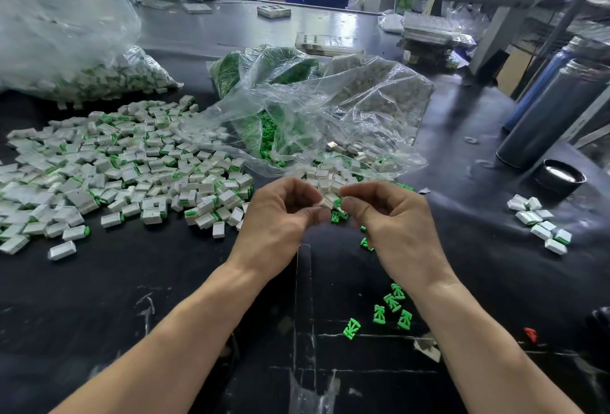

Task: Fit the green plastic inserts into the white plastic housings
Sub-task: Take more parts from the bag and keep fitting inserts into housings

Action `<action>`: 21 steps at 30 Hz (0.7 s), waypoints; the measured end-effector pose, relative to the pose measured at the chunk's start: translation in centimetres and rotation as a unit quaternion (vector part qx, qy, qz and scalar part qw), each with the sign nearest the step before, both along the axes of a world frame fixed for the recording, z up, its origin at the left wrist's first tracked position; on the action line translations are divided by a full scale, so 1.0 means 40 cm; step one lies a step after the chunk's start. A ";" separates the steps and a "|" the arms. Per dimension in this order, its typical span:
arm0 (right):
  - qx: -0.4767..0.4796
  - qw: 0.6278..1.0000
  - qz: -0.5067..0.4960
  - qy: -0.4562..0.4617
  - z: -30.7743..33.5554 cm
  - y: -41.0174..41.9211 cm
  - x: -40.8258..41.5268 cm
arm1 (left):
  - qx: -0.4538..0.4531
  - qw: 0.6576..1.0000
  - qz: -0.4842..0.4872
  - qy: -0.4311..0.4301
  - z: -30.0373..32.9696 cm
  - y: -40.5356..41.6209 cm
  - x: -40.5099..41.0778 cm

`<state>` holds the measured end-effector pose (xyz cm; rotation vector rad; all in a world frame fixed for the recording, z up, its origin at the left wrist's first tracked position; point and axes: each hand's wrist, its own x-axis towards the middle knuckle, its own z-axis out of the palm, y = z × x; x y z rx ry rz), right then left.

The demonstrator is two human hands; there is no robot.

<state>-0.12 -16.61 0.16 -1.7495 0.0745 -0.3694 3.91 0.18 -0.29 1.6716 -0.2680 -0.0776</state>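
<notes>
White housing (327,201) pinched between both hands.
Left hand (280,215) and right hand (389,215) grip it; its long axis seemingly runs hand to hand above the desk (165,298).

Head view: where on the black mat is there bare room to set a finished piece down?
Bare mat lies below the assembled-housing pile, left of the left forearm. Another gap separates the right hand from the small housing cluster. Crowded: around the open bag.

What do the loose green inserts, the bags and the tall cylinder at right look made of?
Green inserts: likely moulded plastic, uniform bright colour, matte.
Bags: thin clear plastic film, crinkled, with glare.
Tall cylinder: probably metal, judging by its brushed grey sheen.
</notes>
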 end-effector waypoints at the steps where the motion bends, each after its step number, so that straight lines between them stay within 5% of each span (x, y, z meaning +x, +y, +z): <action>1: 0.002 1.000 0.005 -0.009 0.002 0.003 -0.001 | -0.008 1.000 -0.001 0.004 0.002 0.000 -0.001; 15: -0.042 0.999 0.006 -0.013 0.017 0.011 -0.014 | -0.006 0.999 -0.035 0.000 0.015 -0.005 -0.016; 21: -0.131 0.991 -0.003 -0.028 0.021 0.011 -0.022 | -0.022 0.999 -0.030 0.015 0.007 -0.013 -0.021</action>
